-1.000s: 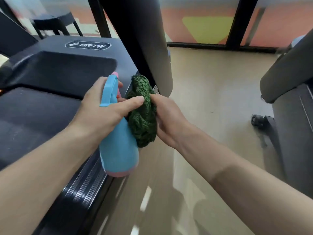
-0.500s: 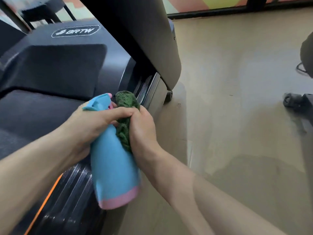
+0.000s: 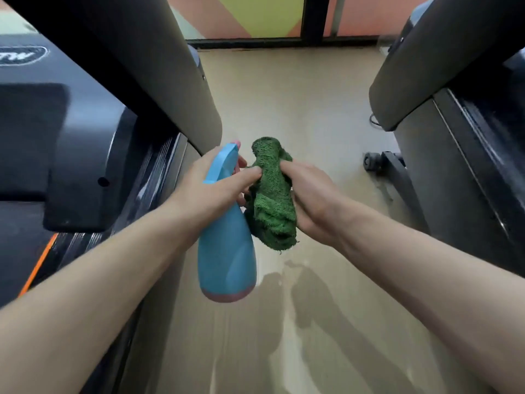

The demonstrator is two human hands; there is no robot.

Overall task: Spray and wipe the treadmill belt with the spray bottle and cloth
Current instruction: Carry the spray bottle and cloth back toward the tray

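My left hand [image 3: 207, 191] grips the neck of a light blue spray bottle [image 3: 227, 251] with a pink base and pink nozzle tip. The bottle hangs over the beige floor, beside the treadmill. My left thumb also touches a bunched dark green cloth [image 3: 272, 200]. My right hand [image 3: 312, 200] holds that cloth from its right side, fingers curled round it. The black treadmill [image 3: 71, 132] lies to the left, its dark belt [image 3: 17, 245] at the far left edge with an orange stripe beside it.
A grey upright post [image 3: 159, 66] of the treadmill slants overhead on the left. A second machine [image 3: 468, 137] with its own grey post stands on the right, with a small wheel [image 3: 370, 162] at its base. Beige floor [image 3: 284, 109] runs between them to a coloured wall.
Both hands have moved right, away from the treadmill's side rail, and now hang over the floor between the machines. The grips on bottle and cloth are unchanged. The view has swung right.
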